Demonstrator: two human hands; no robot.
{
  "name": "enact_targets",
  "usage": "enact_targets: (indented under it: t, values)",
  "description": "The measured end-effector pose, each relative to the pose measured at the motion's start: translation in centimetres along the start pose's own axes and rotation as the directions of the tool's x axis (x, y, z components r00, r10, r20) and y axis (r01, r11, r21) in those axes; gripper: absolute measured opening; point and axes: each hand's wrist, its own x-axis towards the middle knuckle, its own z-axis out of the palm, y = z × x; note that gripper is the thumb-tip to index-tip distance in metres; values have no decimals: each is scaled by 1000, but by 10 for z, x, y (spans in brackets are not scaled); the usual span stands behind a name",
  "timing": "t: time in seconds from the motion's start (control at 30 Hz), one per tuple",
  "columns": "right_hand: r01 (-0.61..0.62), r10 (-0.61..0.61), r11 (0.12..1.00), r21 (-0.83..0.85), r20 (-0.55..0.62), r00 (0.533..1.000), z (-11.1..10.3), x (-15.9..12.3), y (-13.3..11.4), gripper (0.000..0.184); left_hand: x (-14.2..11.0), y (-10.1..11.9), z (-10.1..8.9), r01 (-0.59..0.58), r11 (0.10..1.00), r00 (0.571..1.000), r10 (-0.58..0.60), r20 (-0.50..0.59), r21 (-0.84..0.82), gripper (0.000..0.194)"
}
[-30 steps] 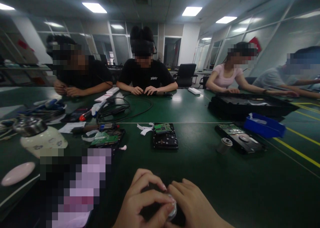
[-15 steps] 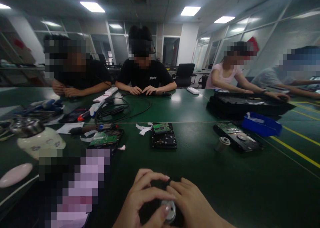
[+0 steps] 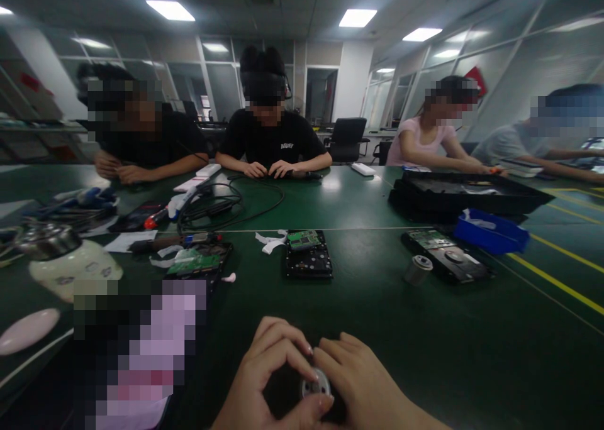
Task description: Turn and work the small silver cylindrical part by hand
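At the bottom middle, a small round metal motor (image 3: 311, 385) shows its silver end face with dark holes. My left hand (image 3: 276, 373) is curled on it, with the thumb at its near edge and a fingertip at its far edge. Against its right side lies my right hand (image 3: 361, 380), fingers bent round and closed on the motor; its thumb is hidden. The motor's body is mostly out of sight between the hands. A similar metal motor (image 3: 418, 271) stands upright on the green table (image 3: 472, 342), beyond my right hand.
Circuit-board assemblies lie ahead: one in the middle (image 3: 309, 263), one at right (image 3: 450, 260), one at left (image 3: 198, 260). A blue bin (image 3: 493, 232) and black tray (image 3: 472, 194) stand at right. A pale bottle (image 3: 75, 266) sits left. Several people sit across the table.
My left fingers have shifted on the motor, so more of its end face shows. My right hand stays about where it was. Across the table, the person in pink has drawn an arm back from the tray.
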Motion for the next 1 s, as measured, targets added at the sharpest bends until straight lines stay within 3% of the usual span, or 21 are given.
enact_targets:
  t: [0.1, 0.2, 0.47, 0.63, 0.7, 0.8, 1.0]
  values:
    - [19, -19, 1000, 12, 13, 1000, 1, -1, 3, 35, -2, 0, 0, 32, 999, 997, -30, 65, -31, 30]
    - [-7, 6, 1000, 22, 17, 1000, -1, 0, 0, 37, -5, -3, 0, 23, 999, 997, -21, 79, -26, 23]
    - [2, -2, 1000, 0, -16, 1000, -3, 1, -3, 33, 0, -2, 3, -51, 998, 998, 51, -29, 22, 11]
    - [13, -13, 1000, 5, -66, 998, 3, -1, 0, 35, 2, 1, 1, -68, 996, 994, 73, -78, 64, 14]
    - [25, -24, 1000, 17, -72, 997, 4, -1, 1, 36, 0, -1, 0, -55, 997, 997, 58, -56, 60, 15]
    - [14, -12, 999, 37, -57, 998, 3, 0, 0, 38, -4, -4, -2, -12, 999, 1000, 12, -6, 51, 35]
    - [7, -7, 1000, -10, -23, 1000, 0, -1, -1, 38, -6, -3, -3, -27, 997, 999, 25, 20, 78, 22]
